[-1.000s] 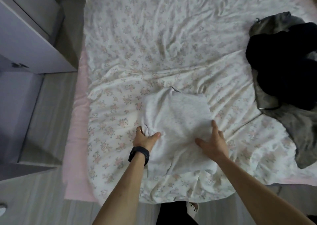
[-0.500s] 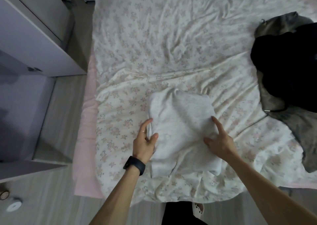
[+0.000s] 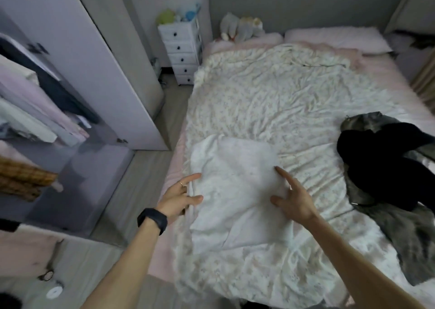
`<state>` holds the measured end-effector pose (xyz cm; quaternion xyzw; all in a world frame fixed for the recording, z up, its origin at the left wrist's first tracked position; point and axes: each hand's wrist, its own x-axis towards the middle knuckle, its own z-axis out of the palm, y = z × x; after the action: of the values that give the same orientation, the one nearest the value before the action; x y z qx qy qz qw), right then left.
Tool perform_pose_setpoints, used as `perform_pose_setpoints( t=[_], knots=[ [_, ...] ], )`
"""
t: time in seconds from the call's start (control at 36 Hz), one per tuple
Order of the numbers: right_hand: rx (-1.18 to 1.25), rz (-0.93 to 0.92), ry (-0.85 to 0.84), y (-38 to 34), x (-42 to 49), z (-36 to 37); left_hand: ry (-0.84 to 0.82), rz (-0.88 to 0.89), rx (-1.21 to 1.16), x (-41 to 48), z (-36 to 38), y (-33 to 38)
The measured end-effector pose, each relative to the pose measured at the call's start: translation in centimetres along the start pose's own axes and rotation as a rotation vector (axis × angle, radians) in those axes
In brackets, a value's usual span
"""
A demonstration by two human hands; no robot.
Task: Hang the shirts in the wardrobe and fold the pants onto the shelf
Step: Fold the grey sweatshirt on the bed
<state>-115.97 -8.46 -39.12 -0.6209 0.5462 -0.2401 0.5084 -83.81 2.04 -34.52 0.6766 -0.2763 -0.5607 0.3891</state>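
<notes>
A folded light grey garment [image 3: 237, 186] lies on the floral bedspread near the bed's front left corner. My left hand [image 3: 181, 199], with a ring and a black wristband, touches the garment's left edge with spread fingers. On the garment's right edge rests my right hand [image 3: 292, 199], index finger stretched out. A heap of black and grey-green clothes [image 3: 386, 174] lies at the bed's right side. The open wardrobe [image 3: 42, 120] at the left shows hanging clothes and shelves.
The bed [image 3: 282, 111] fills the middle, with pillows and soft toys at its head. A white drawer unit [image 3: 182, 49] stands at the far left corner. The open wardrobe door [image 3: 113, 73] juts toward the bed, leaving a narrow strip of floor [image 3: 131, 195].
The view has lifted and swung left, bringing the wardrobe and the bed's head into sight. My left hand has opened wider at the garment's edge; my right hand stays on its right side.
</notes>
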Motion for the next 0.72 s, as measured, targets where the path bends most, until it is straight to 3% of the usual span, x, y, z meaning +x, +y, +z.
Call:
perform_pose_setpoints(
  t=[0.22, 0.39, 0.72],
  knots=[
    [0.302, -0.243, -0.186, -11.6, -4.2, 0.4, 0.074, 0.171, -0.069, -11.1, -6.7, 6.8],
    [0.264, -0.388, -0.255, -19.8, -4.7, 4.0, 0.258, 0.359, 0.004, -16.0, -12.3, 9.4],
    [0.098, -0.678, -0.211, -34.3, -0.2, 17.1, 0.539, 0.552, 0.03, -18.5, -25.8, 14.1]
  ],
)
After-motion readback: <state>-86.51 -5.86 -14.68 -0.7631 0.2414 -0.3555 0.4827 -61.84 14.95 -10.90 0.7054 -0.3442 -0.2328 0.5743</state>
